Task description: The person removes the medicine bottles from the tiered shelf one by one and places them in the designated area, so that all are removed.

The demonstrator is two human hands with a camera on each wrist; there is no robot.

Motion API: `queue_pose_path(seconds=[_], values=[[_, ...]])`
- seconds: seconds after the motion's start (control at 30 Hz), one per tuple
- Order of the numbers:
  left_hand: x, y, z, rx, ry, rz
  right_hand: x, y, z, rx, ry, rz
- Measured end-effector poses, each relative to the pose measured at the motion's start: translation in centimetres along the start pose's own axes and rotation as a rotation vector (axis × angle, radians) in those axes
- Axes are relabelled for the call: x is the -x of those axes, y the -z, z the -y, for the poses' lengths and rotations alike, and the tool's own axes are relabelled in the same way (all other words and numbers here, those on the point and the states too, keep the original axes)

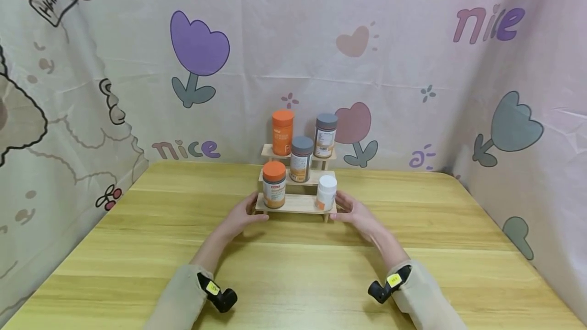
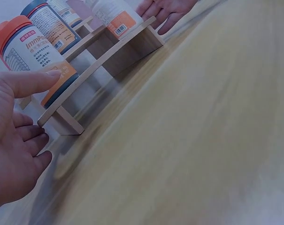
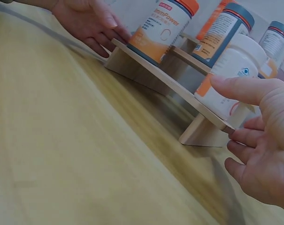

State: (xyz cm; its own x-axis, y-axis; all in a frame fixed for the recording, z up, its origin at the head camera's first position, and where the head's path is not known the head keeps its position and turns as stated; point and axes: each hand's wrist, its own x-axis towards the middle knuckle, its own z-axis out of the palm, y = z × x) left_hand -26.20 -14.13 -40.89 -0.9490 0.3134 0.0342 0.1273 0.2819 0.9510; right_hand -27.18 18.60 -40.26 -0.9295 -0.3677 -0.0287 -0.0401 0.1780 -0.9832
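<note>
A three-step wooden display stand (image 1: 298,203) stands on the table with several bottles on its steps. My left hand (image 1: 242,215) is at the stand's left end, fingers loosely bent beside the lowest step and thumb stretched out in front of the orange-capped bottle (image 2: 36,58). At the opposite end, my right hand (image 1: 357,214) has its fingertips against the lowest step's edge. Its thumb (image 3: 240,89) extends before the white bottle (image 3: 233,77). Neither hand wraps round the stand or a bottle. A grey-capped bottle (image 1: 301,161) occupies the middle step; an all-orange bottle (image 1: 282,134) and another grey-capped bottle (image 1: 325,136) stand on top.
The wood-grain table (image 1: 302,279) stretches out on both sides of the stand and towards me. Close behind the stand hangs a pale printed curtain (image 1: 284,29) with flowers and lettering. Each sleeve carries a black wrist camera (image 1: 220,294).
</note>
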Motion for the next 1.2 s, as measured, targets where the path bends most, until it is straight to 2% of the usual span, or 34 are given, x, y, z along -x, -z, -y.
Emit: queue_pose_path(seconds=[0.23, 0.33, 0.47, 0.97, 1.2], values=[[1.7, 0.5, 0.0, 0.016, 0.016, -0.006, 1.0, -1.1, 0.1, 0.006, 0.010, 0.014], [2.4, 0.7, 0.0, 0.015, 0.003, -0.006, 1.4, -1.6, 0.2, 0.010, 0.009, 0.019], [3.4, 1.0, 0.0, 0.003, -0.019, -0.006, 1.9, -2.0, 0.3, 0.015, 0.021, 0.056], [6.4, 1.6, 0.1, -0.021, -0.023, -0.006, 3.9, -3.5, 0.5, 0.003, 0.067, 0.133], [7.6, 1.5, 0.0, -0.035, 0.005, -0.021, 4.9, -3.8, 0.4, 0.004, 0.038, 0.134]])
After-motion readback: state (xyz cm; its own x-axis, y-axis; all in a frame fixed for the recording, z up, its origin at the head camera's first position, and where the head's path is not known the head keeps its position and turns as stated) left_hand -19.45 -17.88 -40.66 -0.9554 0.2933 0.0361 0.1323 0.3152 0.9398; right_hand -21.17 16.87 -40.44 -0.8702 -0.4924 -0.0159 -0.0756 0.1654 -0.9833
